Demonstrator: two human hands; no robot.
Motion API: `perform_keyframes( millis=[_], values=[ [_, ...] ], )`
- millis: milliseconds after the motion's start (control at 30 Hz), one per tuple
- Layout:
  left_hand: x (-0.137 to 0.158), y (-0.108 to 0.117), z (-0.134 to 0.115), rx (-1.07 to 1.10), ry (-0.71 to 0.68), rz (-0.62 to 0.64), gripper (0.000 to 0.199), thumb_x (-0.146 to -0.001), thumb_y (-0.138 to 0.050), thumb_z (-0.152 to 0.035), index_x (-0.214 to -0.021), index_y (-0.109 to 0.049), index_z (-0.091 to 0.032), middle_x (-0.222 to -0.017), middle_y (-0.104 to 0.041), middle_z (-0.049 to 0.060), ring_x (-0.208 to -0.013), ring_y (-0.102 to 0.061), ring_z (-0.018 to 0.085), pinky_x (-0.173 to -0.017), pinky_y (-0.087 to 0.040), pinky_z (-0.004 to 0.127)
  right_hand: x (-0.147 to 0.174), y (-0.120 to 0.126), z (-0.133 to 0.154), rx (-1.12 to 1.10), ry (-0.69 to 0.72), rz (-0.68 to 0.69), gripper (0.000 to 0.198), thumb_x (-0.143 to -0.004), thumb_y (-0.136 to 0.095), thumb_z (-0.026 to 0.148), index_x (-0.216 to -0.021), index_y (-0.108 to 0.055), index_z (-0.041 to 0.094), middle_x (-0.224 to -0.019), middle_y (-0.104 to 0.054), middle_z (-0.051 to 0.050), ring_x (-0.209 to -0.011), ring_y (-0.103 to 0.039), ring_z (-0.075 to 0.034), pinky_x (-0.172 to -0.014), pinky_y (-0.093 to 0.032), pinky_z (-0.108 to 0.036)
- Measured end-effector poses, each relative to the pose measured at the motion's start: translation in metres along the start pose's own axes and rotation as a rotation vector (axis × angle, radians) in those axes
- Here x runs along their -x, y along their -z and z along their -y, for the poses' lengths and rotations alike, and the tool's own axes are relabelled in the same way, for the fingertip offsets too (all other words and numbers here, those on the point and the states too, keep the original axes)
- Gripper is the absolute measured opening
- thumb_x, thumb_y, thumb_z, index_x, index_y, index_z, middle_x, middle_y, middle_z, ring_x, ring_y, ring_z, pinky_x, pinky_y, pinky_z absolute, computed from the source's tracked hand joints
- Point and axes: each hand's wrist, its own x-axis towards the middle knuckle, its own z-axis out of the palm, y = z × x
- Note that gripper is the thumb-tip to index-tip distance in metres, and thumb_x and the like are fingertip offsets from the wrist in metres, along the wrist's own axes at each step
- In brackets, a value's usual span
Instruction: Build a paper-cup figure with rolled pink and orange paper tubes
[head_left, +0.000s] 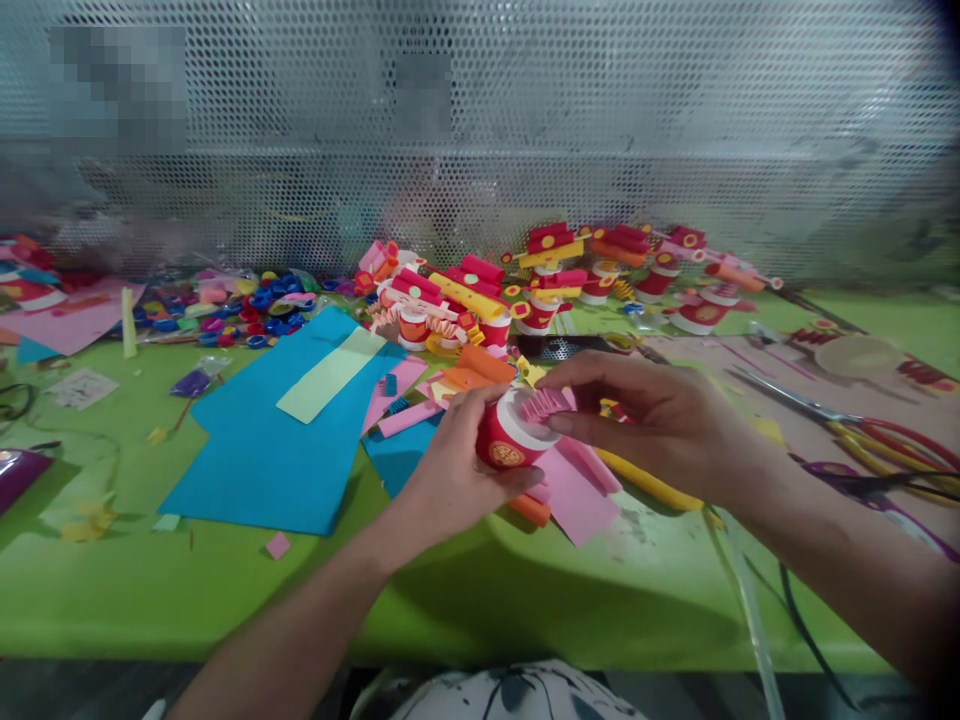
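My left hand (457, 455) is wrapped round a small red and white paper cup (504, 435) with a gold round emblem on its side. The cup is held tilted above the table, its base or mouth facing up and right. In my right hand (630, 410) a pleated pink paper strip (541, 404) is pinched between thumb and fingers, right against the cup's white end. Pink paper pieces (574, 490) and an orange roll (529, 508) lie beneath my hands.
Blue sheets (281, 450) with a pale green strip (330, 375) lie to the left. Several finished red-and-yellow paper cup models (551, 285) stand at the back before a perforated metal panel (480, 120). Scissors (832, 410) and a glue gun's dark cable (802, 620) are on the right.
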Motion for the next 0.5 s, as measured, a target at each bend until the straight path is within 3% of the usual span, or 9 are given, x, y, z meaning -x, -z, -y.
perform_keyframes(
  millis=[500],
  values=[
    [0.0004, 0.0002, -0.0010, 0.035, 0.020, 0.016, 0.070, -0.073, -0.085, -0.024, -0.135, -0.053, -0.026, -0.136, -0.060, 0.012, -0.129, -0.056, 0.035, -0.108, -0.048, 0.051, -0.0018, 0.0006, 0.0011, 0.020, 0.020, 0.014, 0.020, -0.086, -0.076, 0.039, -0.105, -0.074, 0.031, -0.090, -0.070, 0.000, -0.071, -0.057, -0.015, -0.063, -0.045, -0.031]
  ],
)
